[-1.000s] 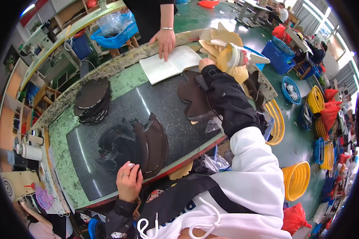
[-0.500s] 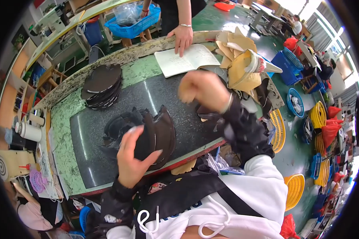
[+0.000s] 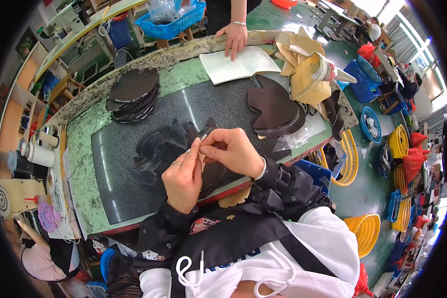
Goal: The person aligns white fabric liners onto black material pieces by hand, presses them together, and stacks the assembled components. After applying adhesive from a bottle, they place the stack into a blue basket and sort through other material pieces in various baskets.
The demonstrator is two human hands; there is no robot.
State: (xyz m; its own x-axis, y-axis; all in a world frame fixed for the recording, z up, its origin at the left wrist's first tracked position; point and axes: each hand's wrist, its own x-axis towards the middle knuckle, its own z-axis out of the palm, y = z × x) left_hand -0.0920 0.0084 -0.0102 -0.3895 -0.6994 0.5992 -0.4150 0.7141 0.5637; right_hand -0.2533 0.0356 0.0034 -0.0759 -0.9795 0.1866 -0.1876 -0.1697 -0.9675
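Note:
My left hand (image 3: 185, 171) and my right hand (image 3: 232, 151) meet over the near edge of the dark stone slab (image 3: 119, 193), fingertips pinched together. Something small and pale shows between them, too small to make out. Below and behind my fingers lies a loose heap of dark curved pieces (image 3: 159, 144), partly hidden by my hands. To its right is a stack of dark brown cut pieces (image 3: 275, 107), flat and lobed in outline. At the far left of the slab stands a taller stack of rounded dark pieces (image 3: 132, 92).
Another person's hand (image 3: 234, 38) rests on an open notebook (image 3: 241, 65) across the table. A yellowish container (image 3: 308, 82) and tan scraps (image 3: 298, 47) sit at the far right corner. Yellow baskets (image 3: 362, 233) stand on the floor at right; a white bottle (image 3: 37, 154) is left.
My right hand has come down and left from above the right stack, uncovering it. My left hand has moved right and closed, so both hands now meet fingertip to fingertip.

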